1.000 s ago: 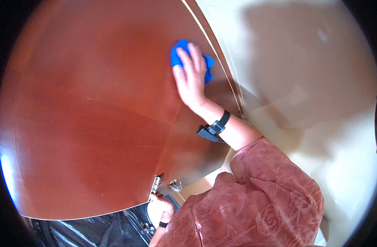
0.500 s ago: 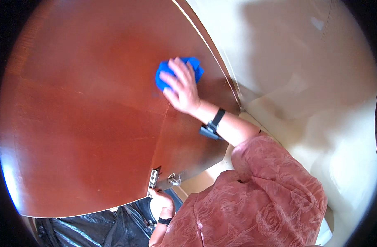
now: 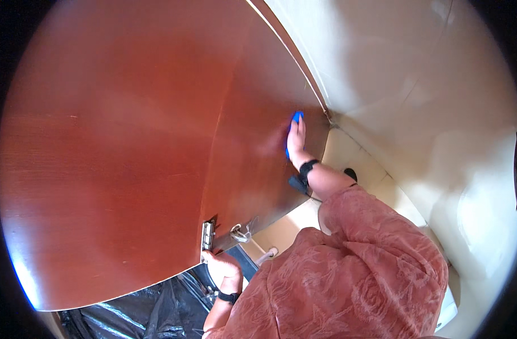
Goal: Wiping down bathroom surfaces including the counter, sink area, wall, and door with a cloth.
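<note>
A large reddish-brown wooden door [image 3: 128, 147] fills the left and middle of the head view. My right hand [image 3: 297, 139] presses a blue cloth [image 3: 297, 117] against its surface, close to the hinge-side corner. Seen edge-on, the fingers lie together over the cloth, which is mostly covered by them. Low down, my left hand [image 3: 223, 268] holds the door's near edge, just below a metal lock plate [image 3: 207, 234]; some of its fingers are hidden. A round handle with clear plastic [image 3: 240, 231] on it sits right of the plate.
Pale walls [image 3: 405, 96] rise on the right, meeting light floor tiles [image 3: 354, 152]. Black plastic sheeting [image 3: 151, 311] lies beneath the door's edge at lower left. A dark rounded object [image 3: 350, 174] is on the floor beyond my right forearm.
My right hand has slid the cloth right and downward across the door, turning to a side-on pose. My left hand remains at the edge by the lock plate. The view has shifted slightly.
</note>
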Available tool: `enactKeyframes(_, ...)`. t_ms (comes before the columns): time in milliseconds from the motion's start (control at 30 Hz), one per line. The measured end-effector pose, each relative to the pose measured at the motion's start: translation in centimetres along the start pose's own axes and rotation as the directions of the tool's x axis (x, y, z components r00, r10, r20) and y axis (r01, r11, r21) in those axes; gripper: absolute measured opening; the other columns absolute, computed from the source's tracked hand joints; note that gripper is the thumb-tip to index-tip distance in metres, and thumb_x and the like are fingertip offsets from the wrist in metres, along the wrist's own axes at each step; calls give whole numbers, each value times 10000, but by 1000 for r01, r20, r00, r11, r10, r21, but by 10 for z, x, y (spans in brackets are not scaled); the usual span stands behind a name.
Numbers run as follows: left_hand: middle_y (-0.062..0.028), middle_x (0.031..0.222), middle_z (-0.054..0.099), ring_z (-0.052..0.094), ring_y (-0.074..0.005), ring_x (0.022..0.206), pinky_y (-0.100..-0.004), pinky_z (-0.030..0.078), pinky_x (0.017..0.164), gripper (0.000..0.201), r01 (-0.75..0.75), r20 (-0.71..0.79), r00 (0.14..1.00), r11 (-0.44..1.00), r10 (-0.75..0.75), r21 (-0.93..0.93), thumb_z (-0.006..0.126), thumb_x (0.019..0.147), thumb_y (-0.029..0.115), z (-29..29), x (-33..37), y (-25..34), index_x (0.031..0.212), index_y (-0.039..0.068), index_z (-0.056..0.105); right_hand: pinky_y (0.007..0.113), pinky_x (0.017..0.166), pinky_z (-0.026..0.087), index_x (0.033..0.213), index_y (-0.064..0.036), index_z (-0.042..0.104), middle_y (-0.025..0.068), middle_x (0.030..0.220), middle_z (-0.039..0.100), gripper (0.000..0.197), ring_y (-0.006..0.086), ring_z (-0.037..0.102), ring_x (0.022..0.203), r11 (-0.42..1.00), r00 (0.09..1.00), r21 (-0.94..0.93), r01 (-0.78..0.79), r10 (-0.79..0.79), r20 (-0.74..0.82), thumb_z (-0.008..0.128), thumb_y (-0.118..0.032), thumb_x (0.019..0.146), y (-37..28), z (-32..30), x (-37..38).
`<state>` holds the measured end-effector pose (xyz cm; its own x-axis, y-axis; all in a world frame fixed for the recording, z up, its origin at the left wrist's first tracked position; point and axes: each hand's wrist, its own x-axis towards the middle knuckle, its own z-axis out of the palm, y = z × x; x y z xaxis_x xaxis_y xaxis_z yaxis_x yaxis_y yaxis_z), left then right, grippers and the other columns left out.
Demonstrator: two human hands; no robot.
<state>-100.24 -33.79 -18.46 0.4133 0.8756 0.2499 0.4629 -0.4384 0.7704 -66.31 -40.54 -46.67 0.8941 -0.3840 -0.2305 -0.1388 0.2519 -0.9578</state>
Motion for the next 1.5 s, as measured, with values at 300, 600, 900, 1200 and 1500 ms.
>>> enactKeyframes(300, -67, 1271, 615, 550, -198, 1134, -355, 413, 975, 612, 61, 119, 992, 960, -29, -274, 367, 1061, 567, -2, 13, -43, 1332, 67, 593, 414, 1201, 289, 1499, 29, 416, 241, 1517, 462, 597, 380, 433, 1406, 869, 867, -37, -494, 496, 55, 353, -390, 1079, 103, -35, 7)
enactKeyframes(600, -83, 1238, 622, 551, -194, 1124, -352, 423, 958, 573, 27, 49, 999, 868, -3, -496, 435, 1034, 558, 9, 11, -34, 1243, 53, 611, 387, 1212, 274, 1488, 55, 432, 229, 1528, 461, 585, 336, 433, 1421, 964, 990, 228, 140, -136, -34, 338, -363, 1090, -32, 14, 152)
enactKeyframes(900, -72, 1181, 634, 576, -202, 1074, -370, 442, 928, 618, 78, 108, 993, 917, -38, -391, 490, 998, 624, -1, 6, -20, 1241, 70, 613, 388, 1172, 323, 1459, 35, 453, 209, 1489, 494, 553, 325, 464, 1384, 944, 944, -3, -329, 329, 19, 359, -356, 1079, 100, -37, -69)
enactKeyframes(1200, -52, 1159, 616, 552, -186, 1048, -356, 427, 963, 510, 219, 206, 973, 715, -107, -664, 443, 1060, 522, 5, 9, -17, 1264, 74, 575, 430, 1119, 365, 1396, -3, 502, 182, 1408, 543, 525, 312, 511, 1305, 637, 616, -61, -768, 762, 200, 374, -390, 1066, 112, -59, -140)
enactKeyframes(1500, -72, 1155, 562, 475, -188, 1070, -360, 379, 979, 434, -108, 11, 991, 837, 135, -536, 436, 1082, 424, 16, 15, -37, 1153, 28, 598, 472, 1067, 407, 1333, -40, 551, 155, 1327, 592, 502, 300, 557, 1225, 897, 902, 175, -406, 362, 235, 389, -424, 1053, 22, -14, -51)
